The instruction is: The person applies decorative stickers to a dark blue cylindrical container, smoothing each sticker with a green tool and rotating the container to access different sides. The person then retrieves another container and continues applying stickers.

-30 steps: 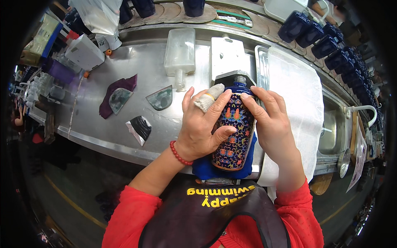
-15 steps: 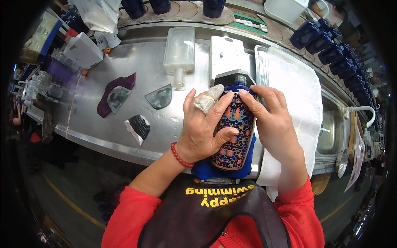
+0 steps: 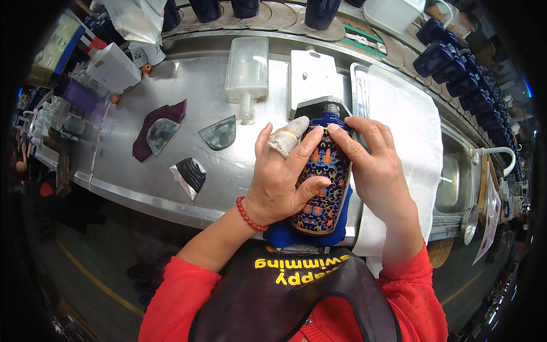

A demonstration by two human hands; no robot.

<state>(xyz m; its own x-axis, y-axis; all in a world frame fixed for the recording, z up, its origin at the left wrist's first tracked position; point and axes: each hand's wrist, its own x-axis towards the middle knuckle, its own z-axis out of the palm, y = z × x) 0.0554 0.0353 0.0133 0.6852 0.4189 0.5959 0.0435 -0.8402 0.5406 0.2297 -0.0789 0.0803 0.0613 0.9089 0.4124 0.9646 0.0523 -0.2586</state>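
L hand is spreading approx. half open, index tip + thumb touching front of 1 patterned dk-blue bottle; 1 finger is wearing a cloth cover. R hand is curving, also half open, thumb touching front nr shoulder, other fingers reaching along R side. Bottle is resting btwn hands on 1 blue cloth, nr edge of metal table, neck pointing away. Beyond, 1 white block is sitting w/ 1 clear bottle to its L. Further L, 2 dk-green half-moon pieces are lying, 1 on purple cloth, + 1 black-and-silver piece. 2 orange balls are sitting far L.
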